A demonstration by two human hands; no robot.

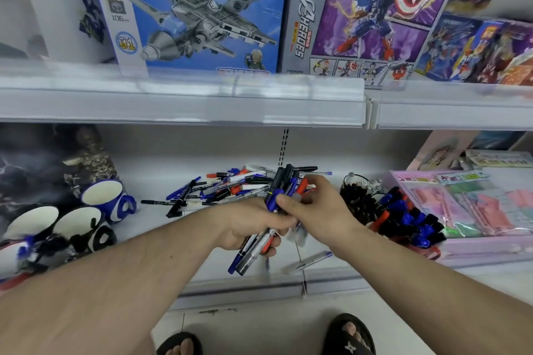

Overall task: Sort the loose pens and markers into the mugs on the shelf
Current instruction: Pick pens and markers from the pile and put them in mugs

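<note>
1. We see the left hand (253, 225) curled round a bundle of pens and markers (277, 204), which stands tilted above the lower shelf (202, 265), caps up and tips pointing down towards the shelf's front edge.
2. The right hand (314, 204) meets the bundle from the right; its thumb and fingers pinch a blue-capped pen (274, 196) near the top of that bundle.
3. Behind both hands a loose pile of pens and markers (225, 184) lies on the shelf, a mix of black, blue and red caps.
4. One clear pen with a blue cap (313, 259) lies alone near the shelf's front edge, just below the right wrist.
5. At the left stand three white mugs: a blue-handled mug (106, 199) further back, a black-handled mug (83, 225) in front of it, and a third mug (28, 225) at the far left. Dark and blue pens (37, 248) lie in front of the two nearer mugs.
6. At the right, a heap of blue, black and red markers (406, 219) rests beside a pink packet (467, 204).
7. Toy boxes (202, 8) fill the upper shelf.
</note>
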